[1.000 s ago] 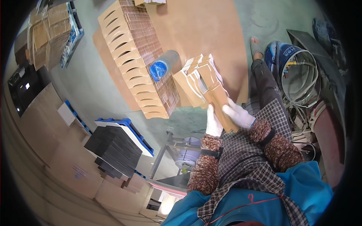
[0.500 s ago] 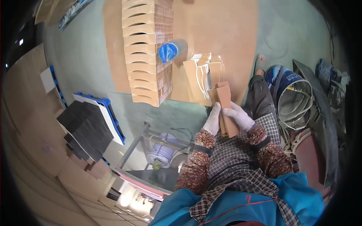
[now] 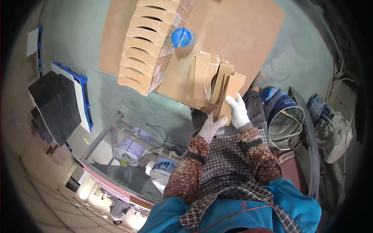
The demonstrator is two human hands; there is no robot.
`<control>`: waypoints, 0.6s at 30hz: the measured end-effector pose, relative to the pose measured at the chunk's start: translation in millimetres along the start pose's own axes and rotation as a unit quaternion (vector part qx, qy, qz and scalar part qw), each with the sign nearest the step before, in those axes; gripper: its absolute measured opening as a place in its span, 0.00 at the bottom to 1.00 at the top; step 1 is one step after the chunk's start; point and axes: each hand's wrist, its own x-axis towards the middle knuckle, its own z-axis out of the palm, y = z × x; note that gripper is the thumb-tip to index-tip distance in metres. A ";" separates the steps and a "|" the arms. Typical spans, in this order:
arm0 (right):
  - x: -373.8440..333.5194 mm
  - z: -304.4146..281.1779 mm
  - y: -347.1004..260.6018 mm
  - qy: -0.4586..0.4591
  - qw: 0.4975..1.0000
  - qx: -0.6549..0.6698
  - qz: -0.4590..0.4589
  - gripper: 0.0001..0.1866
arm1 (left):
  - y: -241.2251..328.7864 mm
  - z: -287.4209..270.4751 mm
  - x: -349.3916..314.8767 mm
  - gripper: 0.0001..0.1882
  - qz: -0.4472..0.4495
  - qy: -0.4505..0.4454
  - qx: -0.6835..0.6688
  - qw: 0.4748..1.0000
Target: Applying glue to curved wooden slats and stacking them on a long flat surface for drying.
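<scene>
My left hand (image 3: 212, 126), in a whitish glove, closes around the near left edge of a few narrow tan boards (image 3: 232, 87). From the right, my gloved right hand (image 3: 238, 112) grips the same boards, its thumb on the upper face. The boards are tilted above my lap, and their far ends overlap a small pile of tan panels (image 3: 201, 79) with white edges. Some panels in that pile have curved cut-outs. How many boards I hold cannot be made out.
A long row of stacked tan pieces with curved notches (image 3: 136, 61) stands on a brown sheet (image 3: 229, 31), beside a blue-topped container (image 3: 182, 37). A bucket (image 3: 286, 122) lies to my right. Black boards (image 3: 56, 106) and a metal frame (image 3: 101, 134) are at left.
The view has shifted and turned, so the surroundings sit differently. The held boards now show a lighter tan face, and my right hand has moved farther up along them.
</scene>
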 end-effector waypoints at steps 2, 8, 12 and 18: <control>7.7 7.2 3.4 0.006 1.000 0.007 -0.004 0.33 | -6.5 -1.9 5.8 0.41 -0.005 0.019 -0.095 0.995; 19.4 26.9 -1.5 0.045 0.994 -0.089 -0.045 0.30 | -19.9 -7.0 36.9 0.23 0.075 0.039 -0.265 0.961; 19.8 36.1 -12.6 0.045 0.993 -0.101 -0.043 0.25 | -25.4 -2.2 48.2 0.21 0.080 0.059 -0.339 0.936; 16.3 50.7 -29.6 0.039 0.970 -0.240 -0.028 0.21 | -34.5 4.5 57.3 0.21 0.090 0.052 -0.426 0.899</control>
